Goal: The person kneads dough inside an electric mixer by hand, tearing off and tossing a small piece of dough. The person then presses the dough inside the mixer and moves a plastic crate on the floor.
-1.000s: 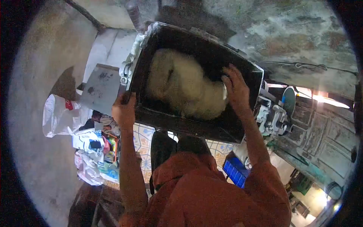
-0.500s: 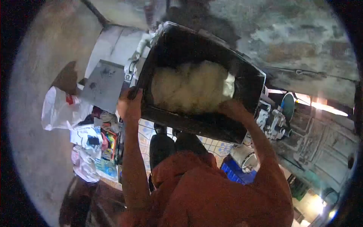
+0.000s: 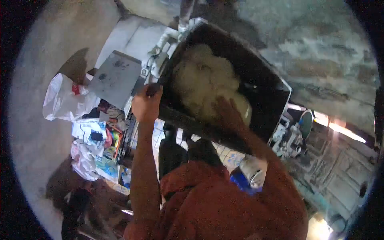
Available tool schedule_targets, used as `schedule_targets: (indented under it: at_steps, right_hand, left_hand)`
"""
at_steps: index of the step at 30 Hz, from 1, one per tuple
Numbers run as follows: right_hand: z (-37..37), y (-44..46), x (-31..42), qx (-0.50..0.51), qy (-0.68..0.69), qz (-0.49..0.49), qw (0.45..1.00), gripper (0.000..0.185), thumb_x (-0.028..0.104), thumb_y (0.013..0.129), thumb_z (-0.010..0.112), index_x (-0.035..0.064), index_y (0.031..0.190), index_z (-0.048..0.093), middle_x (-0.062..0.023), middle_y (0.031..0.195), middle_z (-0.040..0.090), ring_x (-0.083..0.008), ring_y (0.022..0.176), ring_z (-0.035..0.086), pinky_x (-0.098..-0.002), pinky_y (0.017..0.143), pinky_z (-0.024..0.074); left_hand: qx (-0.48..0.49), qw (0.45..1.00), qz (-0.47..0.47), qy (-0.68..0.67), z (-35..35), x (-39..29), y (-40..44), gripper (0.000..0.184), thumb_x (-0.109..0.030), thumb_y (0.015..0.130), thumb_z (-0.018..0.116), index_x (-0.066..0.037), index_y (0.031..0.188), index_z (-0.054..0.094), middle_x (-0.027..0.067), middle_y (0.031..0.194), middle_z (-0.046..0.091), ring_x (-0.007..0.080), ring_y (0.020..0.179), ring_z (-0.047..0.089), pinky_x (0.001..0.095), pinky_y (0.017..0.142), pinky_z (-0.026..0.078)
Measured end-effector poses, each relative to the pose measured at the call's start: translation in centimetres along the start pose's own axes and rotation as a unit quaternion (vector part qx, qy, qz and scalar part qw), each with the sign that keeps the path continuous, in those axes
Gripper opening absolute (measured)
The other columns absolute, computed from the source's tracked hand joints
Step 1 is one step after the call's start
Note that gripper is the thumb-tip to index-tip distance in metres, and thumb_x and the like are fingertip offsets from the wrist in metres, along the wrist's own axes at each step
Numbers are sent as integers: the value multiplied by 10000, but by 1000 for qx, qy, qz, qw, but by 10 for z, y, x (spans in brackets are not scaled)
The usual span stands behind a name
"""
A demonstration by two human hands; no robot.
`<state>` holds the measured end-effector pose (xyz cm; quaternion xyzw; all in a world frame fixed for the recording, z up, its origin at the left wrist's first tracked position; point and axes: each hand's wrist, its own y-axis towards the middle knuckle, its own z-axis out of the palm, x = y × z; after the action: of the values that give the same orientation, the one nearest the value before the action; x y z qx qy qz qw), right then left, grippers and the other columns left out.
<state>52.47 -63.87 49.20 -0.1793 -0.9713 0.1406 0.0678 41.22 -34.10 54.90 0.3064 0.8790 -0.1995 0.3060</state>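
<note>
A large dark box (image 3: 264, 80) with a pale upper rim stands tilted in front of me. Inside lies a pale yellowish, lumpy mass (image 3: 204, 76), soft-looking like dough; its exact kind is unclear. At the box's near left corner, my left hand (image 3: 146, 104) is closed around the dark edge. My right hand (image 3: 231, 114) rests with outstretched fingers on the near right part of the mass, its palm hidden. A smooth, lighter curved edge shows just right of those fingers.
Left of the box are a grey flat panel (image 3: 116, 78), a white plastic bag (image 3: 66, 100) and piled packets (image 3: 94, 140). White pipework (image 3: 164, 42) runs along its left side. Metal machinery (image 3: 290, 140), a whitish bucket (image 3: 252, 170) and a blue crate (image 3: 240, 180) stand to the right.
The pale mass has shifted left and toward the far side of the box. My right hand has moved left onto it and flattened. My left hand keeps its hold; the view has turned slightly.
</note>
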Motion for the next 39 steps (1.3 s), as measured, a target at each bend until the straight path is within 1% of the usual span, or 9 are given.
schedule_targets:
  at_steps: [5, 7, 10, 13, 16, 20, 22, 34, 39]
  right_hand:
    - [12, -19, -33, -102, 53, 159, 981, 436, 280, 897, 553, 88, 1287, 523, -176, 1349, 486, -340, 1235, 478, -490, 1012, 393]
    - [-31, -40, -40, 94, 58, 199, 974, 329, 268, 886, 564, 73, 1145, 618, -161, 1187, 600, -302, 1051, 609, -442, 859, 505]
    - [-35, -81, -58, 66, -31, 152, 986, 226, 243, 867, 582, 65, 983, 659, -141, 999, 647, -280, 851, 662, -402, 711, 542]
    - [-51, -79, -54, 149, 69, 247, 955, 200, 220, 848, 599, 70, 973, 638, -147, 952, 630, -279, 845, 654, -397, 698, 538]
    - [6, -81, -56, 103, 71, 163, 979, 177, 199, 832, 613, 70, 954, 619, -139, 930, 613, -286, 876, 641, -401, 684, 533]
    - [-4, -44, -16, 149, 113, 75, 980, 236, 185, 816, 624, 78, 1026, 616, -140, 1002, 618, -317, 945, 620, -430, 774, 517]
    - [10, -37, -2, -38, -63, -101, 992, 338, 171, 800, 626, 84, 1126, 607, -146, 1100, 612, -342, 1039, 591, -454, 903, 471]
    - [-84, 35, -72, 180, -38, 51, 982, 398, 59, 812, 632, 69, 1208, 588, -135, 1241, 591, -298, 1159, 556, -442, 1021, 424]
    - [-110, -42, -80, -7, 127, 136, 983, 328, 104, 866, 596, 88, 1193, 604, -104, 1196, 622, -281, 1084, 610, -416, 925, 499]
  left_hand:
    - [-7, 1000, -5, -17, 2, -2, 1, 368, -436, 752, 714, -158, 995, 717, 104, 905, 711, 332, 846, 680, 421, 728, 523]
    - [-4, 1000, -18, -12, 2, 1, 3, 376, -436, 751, 716, -155, 1000, 716, 108, 898, 711, 330, 852, 680, 425, 734, 524]
    - [16, 999, -50, 5, 5, -1, -1, 399, -428, 746, 724, -144, 1025, 711, 110, 895, 712, 327, 875, 680, 428, 749, 527]
    - [-11, 999, -23, -37, 12, 11, 0, 376, -387, 744, 734, -145, 1031, 714, 113, 912, 714, 310, 855, 691, 403, 750, 532]
    - [-6, 996, -24, -86, 14, 14, 1, 368, -380, 739, 739, -138, 1016, 714, 118, 907, 714, 304, 841, 694, 397, 745, 533]
    - [-16, 999, -7, -46, 3, 1, 0, 367, -382, 737, 738, -125, 998, 710, 116, 902, 713, 305, 839, 692, 394, 737, 531]
    - [-2, 1000, -21, -9, -1, -5, -1, 347, -378, 750, 724, -120, 981, 709, 108, 896, 714, 308, 838, 691, 390, 727, 528]
    - [2, 999, -10, -41, 1, 2, 3, 334, -379, 739, 732, -151, 981, 718, 100, 888, 712, 318, 823, 684, 413, 707, 530]
    - [-20, 1000, 6, 3, 3, -6, 0, 310, -358, 738, 741, -136, 954, 721, 87, 874, 714, 292, 822, 690, 386, 720, 529]
